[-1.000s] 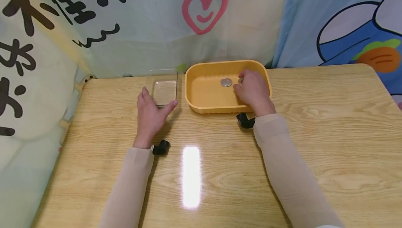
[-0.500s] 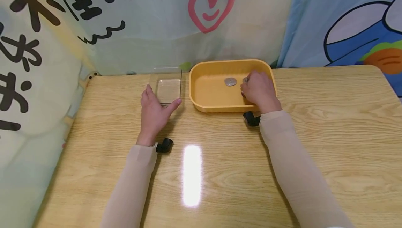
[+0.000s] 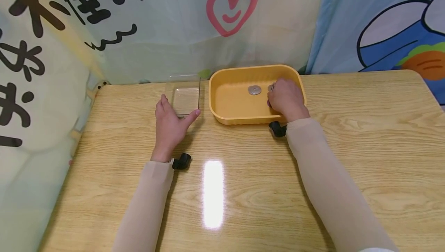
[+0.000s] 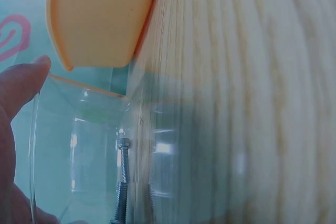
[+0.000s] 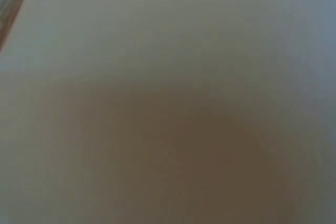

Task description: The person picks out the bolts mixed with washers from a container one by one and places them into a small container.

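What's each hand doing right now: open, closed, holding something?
Left hand: holding the box.
Right hand: in the tray; can't tell if it's holding anything.

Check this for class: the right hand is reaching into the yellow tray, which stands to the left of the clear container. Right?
Not quite: the yellow tray stands to the right of the clear container, as the head view shows. The right hand is indeed in the tray.

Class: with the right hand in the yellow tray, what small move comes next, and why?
Probably secure and lift the small metal piece: the right hand is down beside it in the yellow tray, while the left hand holds the clear box, bolts showing through its wall.
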The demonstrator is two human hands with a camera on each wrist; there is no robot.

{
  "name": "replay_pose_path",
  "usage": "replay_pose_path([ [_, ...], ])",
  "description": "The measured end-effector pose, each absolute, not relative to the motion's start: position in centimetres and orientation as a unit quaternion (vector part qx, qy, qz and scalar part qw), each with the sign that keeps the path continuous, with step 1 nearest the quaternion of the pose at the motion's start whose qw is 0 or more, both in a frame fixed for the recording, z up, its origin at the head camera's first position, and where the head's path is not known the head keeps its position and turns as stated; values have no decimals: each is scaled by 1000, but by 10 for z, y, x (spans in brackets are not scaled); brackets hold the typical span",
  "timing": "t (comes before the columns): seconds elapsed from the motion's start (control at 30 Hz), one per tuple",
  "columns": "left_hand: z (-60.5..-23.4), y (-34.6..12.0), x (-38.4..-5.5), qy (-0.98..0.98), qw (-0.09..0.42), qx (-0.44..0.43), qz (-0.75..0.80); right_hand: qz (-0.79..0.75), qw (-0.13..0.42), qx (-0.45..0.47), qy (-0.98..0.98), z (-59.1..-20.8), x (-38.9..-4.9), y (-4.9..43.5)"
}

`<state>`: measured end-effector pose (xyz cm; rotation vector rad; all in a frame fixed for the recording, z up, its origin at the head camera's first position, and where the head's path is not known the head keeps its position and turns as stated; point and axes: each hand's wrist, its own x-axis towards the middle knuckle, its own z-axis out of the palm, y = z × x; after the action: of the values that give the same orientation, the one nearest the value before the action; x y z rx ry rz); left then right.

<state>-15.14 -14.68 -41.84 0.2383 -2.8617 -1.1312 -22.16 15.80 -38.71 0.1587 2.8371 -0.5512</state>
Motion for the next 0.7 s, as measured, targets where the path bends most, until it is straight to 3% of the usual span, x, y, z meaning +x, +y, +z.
replay_pose_path([
  [0.7, -418, -148, -153, -926, 22, 76, -369, -170, 142, 55, 974, -390, -227, 156],
])
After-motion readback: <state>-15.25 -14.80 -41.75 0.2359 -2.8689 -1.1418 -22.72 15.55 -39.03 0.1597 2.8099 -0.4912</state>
